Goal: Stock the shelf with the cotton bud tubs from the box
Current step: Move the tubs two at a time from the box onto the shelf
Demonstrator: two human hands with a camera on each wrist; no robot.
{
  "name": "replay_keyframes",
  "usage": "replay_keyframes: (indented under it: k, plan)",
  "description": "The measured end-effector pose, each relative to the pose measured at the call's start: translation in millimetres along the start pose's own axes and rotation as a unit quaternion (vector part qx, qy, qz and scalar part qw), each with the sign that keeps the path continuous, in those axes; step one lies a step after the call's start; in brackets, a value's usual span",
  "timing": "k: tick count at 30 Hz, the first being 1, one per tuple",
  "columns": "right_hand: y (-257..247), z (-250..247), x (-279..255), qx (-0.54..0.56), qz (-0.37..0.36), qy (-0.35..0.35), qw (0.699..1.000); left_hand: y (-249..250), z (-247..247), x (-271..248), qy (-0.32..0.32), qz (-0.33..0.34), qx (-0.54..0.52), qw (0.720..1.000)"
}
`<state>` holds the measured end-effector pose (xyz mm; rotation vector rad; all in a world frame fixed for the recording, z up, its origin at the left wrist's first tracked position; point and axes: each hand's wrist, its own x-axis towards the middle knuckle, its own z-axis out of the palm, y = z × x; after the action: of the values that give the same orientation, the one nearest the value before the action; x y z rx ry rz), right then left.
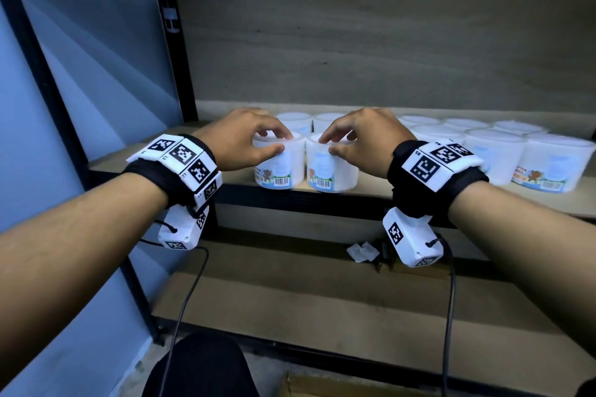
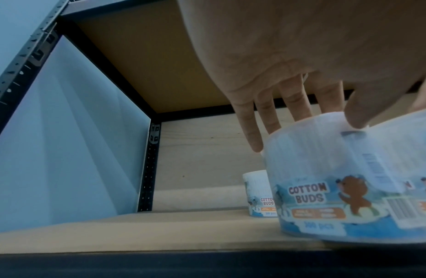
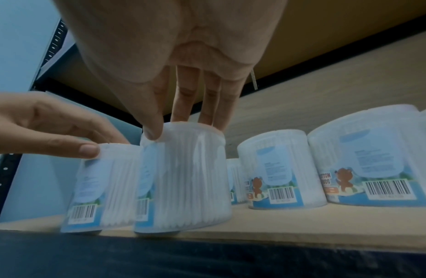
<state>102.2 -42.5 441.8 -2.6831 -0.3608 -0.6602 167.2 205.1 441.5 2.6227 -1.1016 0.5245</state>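
Two clear cotton bud tubs with bear labels stand side by side at the front edge of the wooden shelf (image 1: 419, 200). My left hand (image 1: 282, 141) grips the left tub (image 1: 280, 171) from above by its lid, thumb in front and fingers behind. My right hand (image 1: 327, 144) holds the right tub (image 1: 332, 172) the same way. In the left wrist view my left hand (image 2: 307, 129) spans the lid of its tub (image 2: 338, 178). The right wrist view has my right hand (image 3: 181, 127) pinching its tub (image 3: 183, 178), which leans slightly, beside the left tub (image 3: 100, 188).
Two more tubs (image 1: 295, 121) stand right behind the held pair. Several others (image 1: 496, 155) fill rows to the right. A white side panel (image 1: 96, 74) closes the shelf's left end. A crumpled wrapper (image 1: 362, 251) lies on the lower shelf, and a cardboard box (image 1: 322, 387) sits below.
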Motion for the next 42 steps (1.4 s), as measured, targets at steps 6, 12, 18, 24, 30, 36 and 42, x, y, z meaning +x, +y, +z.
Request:
replay_keyframes:
  k: [6, 12, 18, 24, 30, 36, 42]
  plan:
    - [3, 4, 8, 0.007, 0.007, 0.001, 1.000, -10, 2, 9, -0.009, 0.009, -0.004, 1.000]
    - [8, 8, 22, 0.002, 0.012, -0.001, 1.000, -22, 11, 24, -0.018, 0.002, -0.025, 1.000]
    - [16, 12, 41, -0.009, 0.022, -0.003, 1.000, -34, 15, 47, -0.039, -0.001, -0.027, 0.999]
    - [23, 15, 55, -0.011, 0.023, -0.010, 1.000, -45, 20, 64, -0.041, -0.003, -0.020, 0.999]
    - [28, 17, 59, -0.014, 0.018, -0.016, 1.000, -46, 18, 66, -0.047, 0.001, -0.016, 0.999]
    - [35, 10, 59, -0.009, 0.004, -0.032, 0.999, -30, 9, 68, -0.066, 0.021, 0.051, 0.996]
    - [59, -21, 48, -0.026, 0.023, -0.023, 0.999, 15, 4, 93, -0.043, 0.070, 0.051, 0.995]
